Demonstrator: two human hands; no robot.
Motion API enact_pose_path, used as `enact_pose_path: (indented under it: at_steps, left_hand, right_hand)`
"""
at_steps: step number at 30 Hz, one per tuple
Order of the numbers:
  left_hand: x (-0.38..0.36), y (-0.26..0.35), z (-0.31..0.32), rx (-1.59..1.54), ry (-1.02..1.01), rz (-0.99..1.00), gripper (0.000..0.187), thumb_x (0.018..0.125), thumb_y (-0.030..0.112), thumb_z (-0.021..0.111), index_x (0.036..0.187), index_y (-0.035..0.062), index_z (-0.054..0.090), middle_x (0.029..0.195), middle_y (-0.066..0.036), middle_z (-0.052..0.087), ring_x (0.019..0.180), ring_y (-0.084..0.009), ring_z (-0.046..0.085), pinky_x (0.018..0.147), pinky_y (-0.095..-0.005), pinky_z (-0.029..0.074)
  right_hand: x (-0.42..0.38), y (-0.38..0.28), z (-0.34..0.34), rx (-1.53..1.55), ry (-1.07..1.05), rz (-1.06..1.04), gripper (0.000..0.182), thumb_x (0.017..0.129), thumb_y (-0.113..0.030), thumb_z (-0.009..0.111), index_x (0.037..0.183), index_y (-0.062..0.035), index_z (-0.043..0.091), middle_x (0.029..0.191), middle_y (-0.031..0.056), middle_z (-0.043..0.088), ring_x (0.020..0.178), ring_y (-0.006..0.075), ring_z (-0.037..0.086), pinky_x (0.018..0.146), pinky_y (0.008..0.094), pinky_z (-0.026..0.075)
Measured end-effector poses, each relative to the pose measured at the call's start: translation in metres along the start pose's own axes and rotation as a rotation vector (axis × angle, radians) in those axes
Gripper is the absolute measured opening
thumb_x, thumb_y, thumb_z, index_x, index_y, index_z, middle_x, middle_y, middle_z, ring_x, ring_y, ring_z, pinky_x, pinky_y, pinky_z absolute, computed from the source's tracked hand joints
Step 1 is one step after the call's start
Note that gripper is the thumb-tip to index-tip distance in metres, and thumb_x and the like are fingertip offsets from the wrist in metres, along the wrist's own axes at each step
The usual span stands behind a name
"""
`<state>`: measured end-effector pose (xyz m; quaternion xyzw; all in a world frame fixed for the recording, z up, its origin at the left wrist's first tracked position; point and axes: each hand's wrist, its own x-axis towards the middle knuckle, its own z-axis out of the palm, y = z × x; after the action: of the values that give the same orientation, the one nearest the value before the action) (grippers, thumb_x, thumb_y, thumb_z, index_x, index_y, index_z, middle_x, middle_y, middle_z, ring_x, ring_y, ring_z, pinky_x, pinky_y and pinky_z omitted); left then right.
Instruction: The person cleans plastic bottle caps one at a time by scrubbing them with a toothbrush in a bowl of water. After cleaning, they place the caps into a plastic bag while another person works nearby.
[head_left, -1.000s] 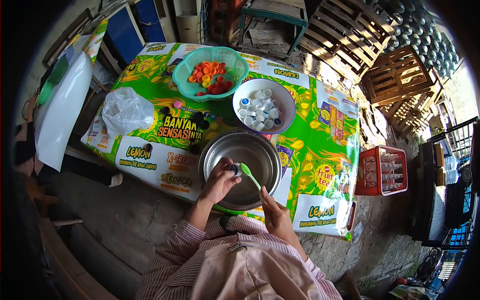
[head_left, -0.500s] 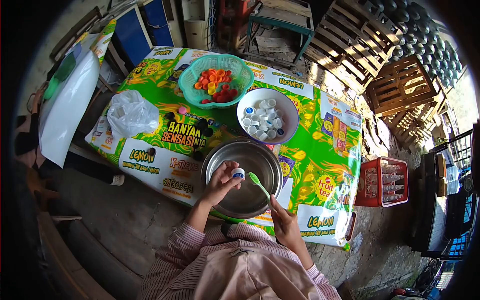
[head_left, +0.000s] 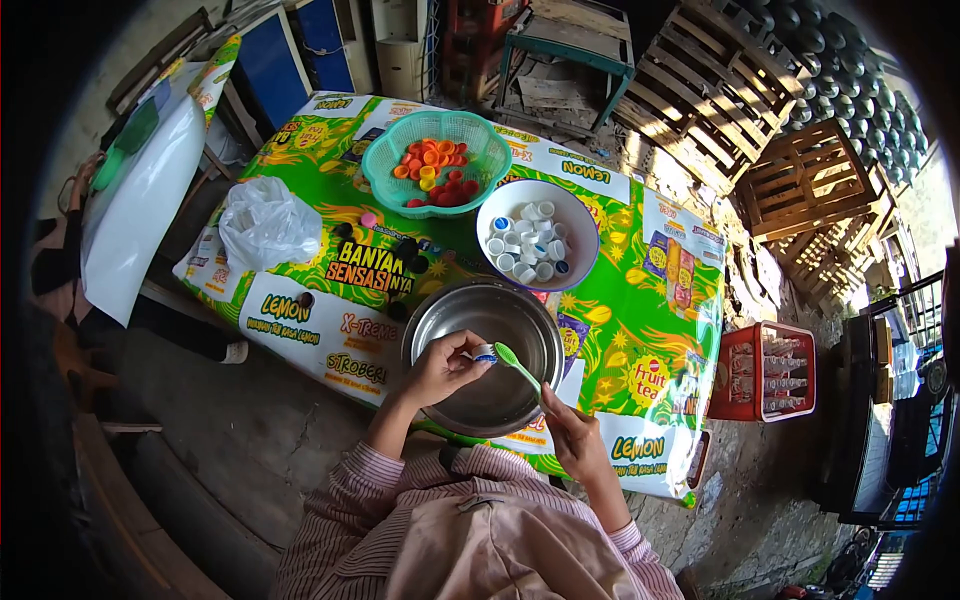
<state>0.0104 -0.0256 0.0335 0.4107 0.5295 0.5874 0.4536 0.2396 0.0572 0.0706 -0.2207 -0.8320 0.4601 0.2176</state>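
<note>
Over the metal basin (head_left: 470,408), my left hand (head_left: 443,372) pinches a white-and-blue bottle cap (head_left: 486,353) between thumb and fingers. My right hand (head_left: 574,438) grips the handle of a green toothbrush (head_left: 521,370), its head right at the cap's side. Behind the basin stands a white enamel bowl (head_left: 587,222) holding many white caps (head_left: 530,240), a few with blue tops. A turquoise plastic basket (head_left: 385,135) beyond it contains orange, yellow and red caps (head_left: 430,160).
A crumpled clear plastic bag (head_left: 268,225) lies on the left of the table, covered in a green printed sheet (head_left: 640,300). Several dark caps (head_left: 408,248) and one pink cap (head_left: 368,219) are scattered near the basin. A red bottle crate (head_left: 762,372) stands on the floor at right.
My left hand has turned the cap and moved it slightly right, against the toothbrush head. My right hand keeps nearly the same place.
</note>
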Motion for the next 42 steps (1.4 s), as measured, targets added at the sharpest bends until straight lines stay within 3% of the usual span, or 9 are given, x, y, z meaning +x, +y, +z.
enact_pose_path:
  at_steps: [4,9,14,20,31,33,38,41,42]
  left_hand:
    - [0.003,0.017,0.004,0.323,0.025,0.084,0.017,0.078,-0.001,0.065,0.093,0.0005,0.057,0.086,-0.001,0.056,0.078,-0.0062,0.055,0.068,-0.0205,0.047]
    - [0.008,0.018,0.005,0.304,0.225,0.102,0.019,0.074,0.000,0.067,0.090,0.0000,0.057,0.079,-0.003,0.060,0.066,-0.0076,0.057,0.061,-0.0218,0.047]
    - [0.006,0.024,0.012,0.424,0.275,0.190,0.017,0.073,0.003,0.068,0.087,0.0003,0.057,0.080,-0.006,0.060,0.064,-0.0098,0.057,0.058,-0.0228,0.046]
    - [0.007,0.025,0.009,0.580,0.323,0.384,0.015,0.070,0.000,0.066,0.082,0.0007,0.058,0.074,-0.006,0.056,0.067,-0.0163,0.057,0.059,-0.0269,0.044]
    - [-0.002,0.023,0.000,0.568,0.275,0.270,0.014,0.075,0.003,0.064,0.086,-0.0008,0.056,0.076,-0.008,0.057,0.071,-0.0183,0.059,0.063,-0.0281,0.046]
    - [-0.006,0.024,-0.002,0.503,0.268,0.219,0.016,0.078,0.005,0.063,0.091,-0.0005,0.055,0.078,-0.010,0.057,0.075,-0.0190,0.060,0.066,-0.0282,0.046]
    - [-0.024,0.049,-0.005,0.216,0.293,0.185,0.030,0.087,0.002,0.053,0.115,-0.0001,0.045,0.101,-0.012,0.054,0.092,-0.0175,0.059,0.080,-0.0290,0.047]
    - [-0.020,0.038,-0.013,0.297,0.264,0.128,0.026,0.085,0.001,0.054,0.110,0.0027,0.050,0.098,-0.011,0.057,0.090,-0.0198,0.060,0.077,-0.0311,0.048]
    - [-0.015,0.024,-0.018,0.791,0.194,0.160,0.024,0.083,0.002,0.056,0.107,0.0041,0.052,0.094,-0.011,0.059,0.088,-0.0216,0.061,0.075,-0.0321,0.048]
  right_hand:
    - [-0.003,0.006,0.008,-0.100,-0.049,0.017,0.056,0.081,0.000,0.055,0.133,-0.0166,0.042,0.079,0.0176,0.061,0.067,0.0339,0.061,0.059,0.0374,0.048]
    - [0.003,0.001,0.018,-0.181,0.120,-0.028,0.056,0.082,-0.002,0.054,0.133,-0.0188,0.042,0.067,0.0124,0.055,0.052,0.0303,0.054,0.049,0.0401,0.043]
    - [0.000,-0.003,0.024,-0.303,-0.009,-0.009,0.056,0.082,-0.001,0.054,0.134,-0.0182,0.041,0.064,0.0118,0.052,0.050,0.0296,0.052,0.047,0.0400,0.041]
    - [-0.001,-0.014,0.038,-0.226,0.104,0.036,0.053,0.083,0.000,0.053,0.132,-0.0174,0.043,0.071,0.0147,0.057,0.054,0.0310,0.056,0.050,0.0406,0.043]
    - [-0.002,-0.004,0.047,-0.157,0.138,0.095,0.051,0.084,0.000,0.052,0.132,-0.0145,0.043,0.080,0.0190,0.061,0.064,0.0354,0.060,0.057,0.0401,0.047]
    - [-0.002,-0.011,0.036,-0.205,0.107,0.239,0.048,0.085,0.001,0.051,0.131,-0.0108,0.044,0.091,0.0227,0.062,0.075,0.0346,0.064,0.064,0.0336,0.048]
    - [-0.014,-0.036,0.015,-0.301,0.120,0.236,0.046,0.086,0.000,0.049,0.130,-0.0107,0.044,0.096,0.0203,0.063,0.075,0.0360,0.063,0.065,0.0389,0.050]
    - [-0.019,-0.032,0.020,-0.290,0.236,0.179,0.048,0.086,-0.005,0.051,0.132,-0.0136,0.043,0.092,0.0200,0.063,0.070,0.0368,0.062,0.059,0.0399,0.049]
    - [-0.019,-0.020,0.027,-0.286,0.240,0.183,0.048,0.086,-0.005,0.051,0.132,-0.0136,0.043,0.092,0.0200,0.063,0.070,0.0368,0.062,0.059,0.0399,0.049]
